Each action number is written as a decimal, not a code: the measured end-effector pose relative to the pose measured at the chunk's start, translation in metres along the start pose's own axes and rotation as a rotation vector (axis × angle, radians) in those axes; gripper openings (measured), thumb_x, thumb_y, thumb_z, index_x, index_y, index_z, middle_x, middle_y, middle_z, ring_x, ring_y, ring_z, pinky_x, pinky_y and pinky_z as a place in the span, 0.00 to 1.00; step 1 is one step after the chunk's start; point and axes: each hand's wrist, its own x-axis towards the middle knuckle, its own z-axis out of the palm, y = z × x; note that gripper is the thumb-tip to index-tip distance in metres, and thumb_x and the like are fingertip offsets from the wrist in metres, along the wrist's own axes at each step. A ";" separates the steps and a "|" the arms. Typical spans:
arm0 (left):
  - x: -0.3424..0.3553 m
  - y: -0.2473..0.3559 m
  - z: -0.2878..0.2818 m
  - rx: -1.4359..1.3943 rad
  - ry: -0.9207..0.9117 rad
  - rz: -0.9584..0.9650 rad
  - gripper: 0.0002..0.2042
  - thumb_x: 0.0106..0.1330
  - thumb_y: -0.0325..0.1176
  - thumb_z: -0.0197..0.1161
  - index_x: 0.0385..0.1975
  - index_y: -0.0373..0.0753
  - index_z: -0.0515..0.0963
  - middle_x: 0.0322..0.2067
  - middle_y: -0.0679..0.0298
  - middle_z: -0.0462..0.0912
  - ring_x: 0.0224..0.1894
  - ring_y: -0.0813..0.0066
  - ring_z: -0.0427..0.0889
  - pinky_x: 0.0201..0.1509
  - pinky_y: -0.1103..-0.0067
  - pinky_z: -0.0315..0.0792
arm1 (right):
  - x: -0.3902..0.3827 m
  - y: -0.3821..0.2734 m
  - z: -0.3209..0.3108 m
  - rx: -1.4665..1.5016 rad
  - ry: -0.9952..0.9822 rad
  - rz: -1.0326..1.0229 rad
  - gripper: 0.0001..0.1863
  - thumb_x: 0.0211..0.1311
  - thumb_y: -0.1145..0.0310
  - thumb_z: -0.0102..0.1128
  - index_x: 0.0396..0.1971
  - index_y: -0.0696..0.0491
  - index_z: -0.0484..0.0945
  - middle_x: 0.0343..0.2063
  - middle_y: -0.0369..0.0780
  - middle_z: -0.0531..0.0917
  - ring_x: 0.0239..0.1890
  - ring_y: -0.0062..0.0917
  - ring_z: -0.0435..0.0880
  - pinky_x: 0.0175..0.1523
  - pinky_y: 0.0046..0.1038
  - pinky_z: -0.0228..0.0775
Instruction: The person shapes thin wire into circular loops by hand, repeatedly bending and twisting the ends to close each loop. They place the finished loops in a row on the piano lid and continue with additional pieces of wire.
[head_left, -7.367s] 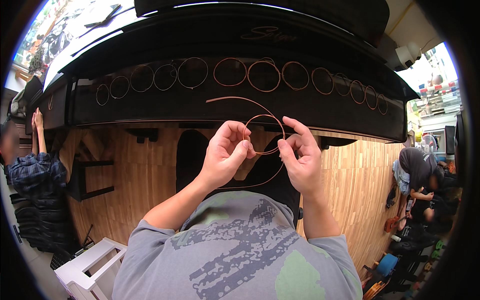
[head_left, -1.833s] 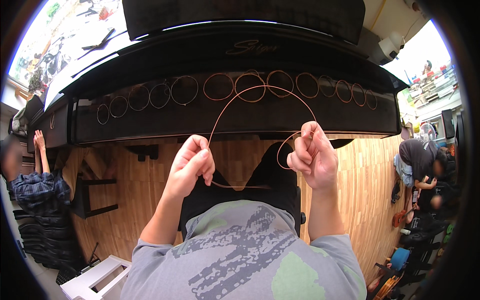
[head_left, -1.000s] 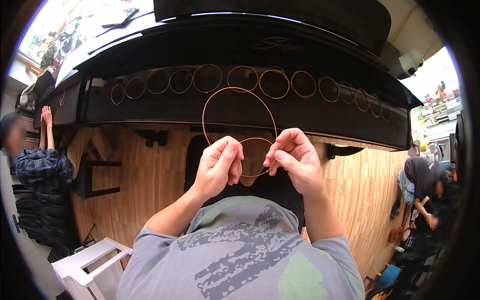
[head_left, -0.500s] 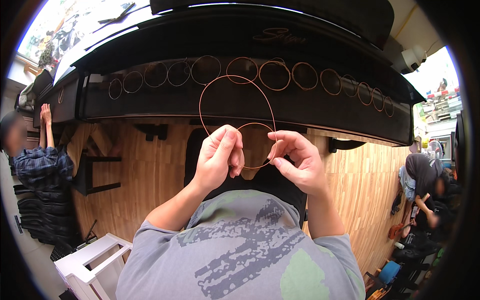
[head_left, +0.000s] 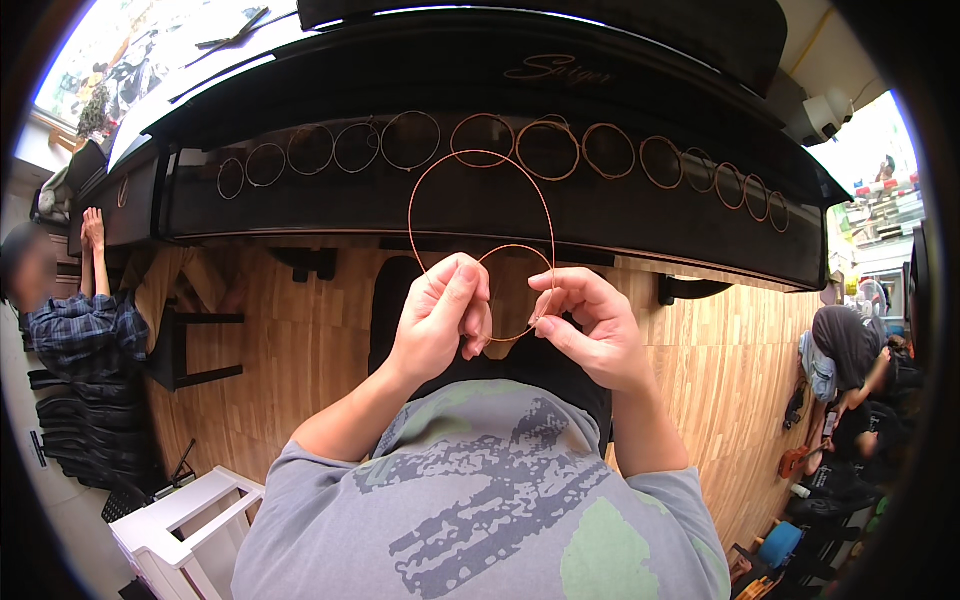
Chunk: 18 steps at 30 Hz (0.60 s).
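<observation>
A thin copper-coloured wire string (head_left: 482, 152) is bent into a large loop and a smaller one, in front of my body. My left hand (head_left: 432, 318) is closed and pinches the string where the loops cross on its left side. My right hand (head_left: 590, 328) holds the string's right side between thumb and fingertips. Past my hands, a row of coiled strings lies on a glossy black piano (head_left: 330, 215). Silver coils (head_left: 411, 112) are on the left of the row, copper-coloured coils (head_left: 518, 150) on the right. My left fingertips partly hide the held string.
Below the piano is a wooden floor (head_left: 690, 380). A white stool-like frame (head_left: 150, 525) stands at lower left, a black bench (head_left: 205, 378) above it. Someone in a checked shirt (head_left: 85, 335) rests hands on the piano's left end. At right, another person (head_left: 840, 345) bends over near a small wooden instrument (head_left: 793, 462).
The large loop has shifted slightly right, and my right hand has moved a little left and down. Both hands keep hold of the string. At far right, the bending person has changed posture.
</observation>
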 end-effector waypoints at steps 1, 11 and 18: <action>0.000 0.000 0.001 0.017 0.006 -0.017 0.14 0.76 0.39 0.43 0.28 0.39 0.67 0.13 0.71 0.65 0.10 0.84 0.66 0.12 0.87 0.59 | 0.000 0.000 0.000 -0.014 0.016 0.009 0.17 0.59 0.78 0.60 0.49 0.55 0.75 0.27 0.31 0.78 0.28 0.11 0.73 0.37 0.16 0.67; -0.001 0.001 0.005 0.064 0.008 -0.096 0.15 0.76 0.40 0.43 0.27 0.39 0.65 0.12 0.70 0.62 0.10 0.82 0.65 0.11 0.86 0.59 | 0.003 -0.001 -0.001 -0.057 -0.025 -0.062 0.17 0.56 0.76 0.65 0.47 0.53 0.75 0.24 0.30 0.78 0.27 0.11 0.73 0.34 0.16 0.65; -0.001 0.001 0.005 0.067 0.014 -0.085 0.15 0.76 0.40 0.43 0.27 0.40 0.65 0.12 0.70 0.62 0.10 0.81 0.65 0.11 0.86 0.59 | 0.002 0.001 -0.005 -0.094 -0.010 -0.053 0.17 0.51 0.73 0.70 0.42 0.53 0.76 0.23 0.30 0.79 0.26 0.11 0.74 0.35 0.17 0.66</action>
